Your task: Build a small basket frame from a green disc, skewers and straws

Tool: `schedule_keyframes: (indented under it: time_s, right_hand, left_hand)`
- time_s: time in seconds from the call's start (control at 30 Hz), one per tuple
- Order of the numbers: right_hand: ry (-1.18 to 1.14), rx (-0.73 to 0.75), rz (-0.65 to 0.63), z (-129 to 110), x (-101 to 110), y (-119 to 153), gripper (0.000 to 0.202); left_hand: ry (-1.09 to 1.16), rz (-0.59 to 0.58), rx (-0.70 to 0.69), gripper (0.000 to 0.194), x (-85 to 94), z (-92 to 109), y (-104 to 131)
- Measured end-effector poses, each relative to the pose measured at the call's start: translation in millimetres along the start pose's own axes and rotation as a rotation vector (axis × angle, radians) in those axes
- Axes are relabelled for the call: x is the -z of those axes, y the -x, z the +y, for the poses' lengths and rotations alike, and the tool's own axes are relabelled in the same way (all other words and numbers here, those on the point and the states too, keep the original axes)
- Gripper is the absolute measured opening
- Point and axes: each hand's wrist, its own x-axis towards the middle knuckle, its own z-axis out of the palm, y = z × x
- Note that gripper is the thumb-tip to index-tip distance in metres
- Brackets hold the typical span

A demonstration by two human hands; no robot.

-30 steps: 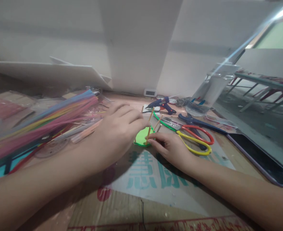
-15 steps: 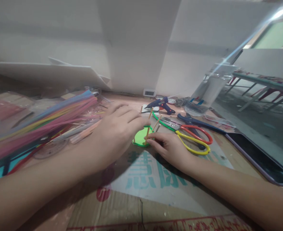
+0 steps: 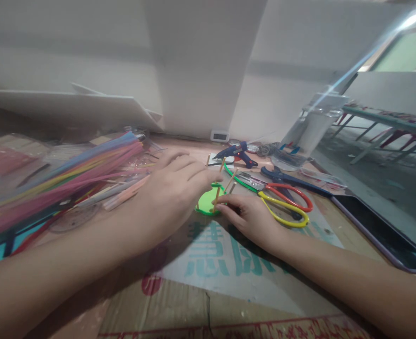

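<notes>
A small round base with a bright green face (image 3: pixel 207 200) and a green fuzzy rim lies on the work sheet, with several thin wooden sticks (image 3: pixel 231 181) standing up around its edge. My right hand (image 3: pixel 252 216) pinches the near stick (image 3: pixel 216 199) low down between thumb and fingertips. From the left, my left hand (image 3: pixel 179 195) reaches over the base, its fingers bent close to the stick tops. A green pipe cleaner (image 3: pixel 216 184) crosses the near stick's top and runs under the left fingers, which appear closed on it. The left fingertips are partly hidden.
Scissors with red and yellow handles (image 3: pixel 288 221), dark-handled pliers (image 3: pixel 296 178) and a phone (image 3: pixel 384 233) lie to the right. Behind are a blue glue gun (image 3: pixel 234 151), a small digital display (image 3: pixel 219 136) and a clear container (image 3: pixel 299 141). Coloured pipe cleaners (image 3: pixel 98 174) lie left.
The left fingers have risen very slightly, showing a little more of the green pipe cleaner at the near stick's top. My right hand keeps its pinch in the same place.
</notes>
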Motion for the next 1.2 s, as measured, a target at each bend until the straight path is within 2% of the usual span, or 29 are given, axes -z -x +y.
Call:
schedule_keyframes:
  time_s: [0.13, 0.37, 0.47, 0.53, 0.63, 0.73, 0.83, 0.97, 1.07, 1.2]
  right_hand:
    - [-0.003, 0.0, 0.006, 0.4, 0.1, 0.5, 0.019]
    - [-0.01, 0.0, 0.006, 0.0, -0.3, 0.7, 0.02]
    - [-0.016, 0.006, 0.021, 0.8, -0.1, 0.8, 0.021]
    - [-0.026, 0.031, 0.062, 1.6, 1.6, 2.8, 0.023]
    - [-0.064, 0.101, 0.188, 2.5, 6.5, 8.8, 0.023]
    - [-0.088, 0.166, 0.287, 2.5, 11.3, 15.1, 0.014]
    - [-0.04, 0.231, 0.236, 2.1, 12.5, 17.2, 0.019]
    - [-0.022, 0.204, 0.17, 3.5, 8.9, 14.0, 0.016]
    - [-0.013, 0.169, 0.166, 6.3, 6.0, 12.0, 0.019]
    - [0.024, 0.15, 0.129, 8.6, 3.5, 11.3, 0.029]
  left_hand:
    - [-0.006, 0.009, 0.029, 0.022, -1.5, 0.2, 0.6]
    - [-0.022, -0.038, 0.012, 0.012, 4.0, 3.7, -3.7]
    - [-0.059, -0.019, 0.036, 0.017, 8.2, 4.3, -5.6]
    - [-0.068, 0.017, 0.051, 0.022, 13.8, 3.9, -7.2]
    - [-0.052, 0.051, 0.095, 0.019, 25.8, 1.0, -10.4]
    - [-0.049, 0.066, 0.143, 0.034, 36.3, -5.7, -12.8]
    - [-0.039, 0.079, 0.223, 0.037, 39.8, -14.2, -13.3]
    - [0.043, 0.06, 0.325, 0.02, 36.7, -20.4, -13.1]
    - [0.081, 0.03, 0.282, 0.016, 34.1, -19.4, -13.3]
    - [0.086, -0.036, 0.156, 0.018, 29.7, -15.1, -12.2]
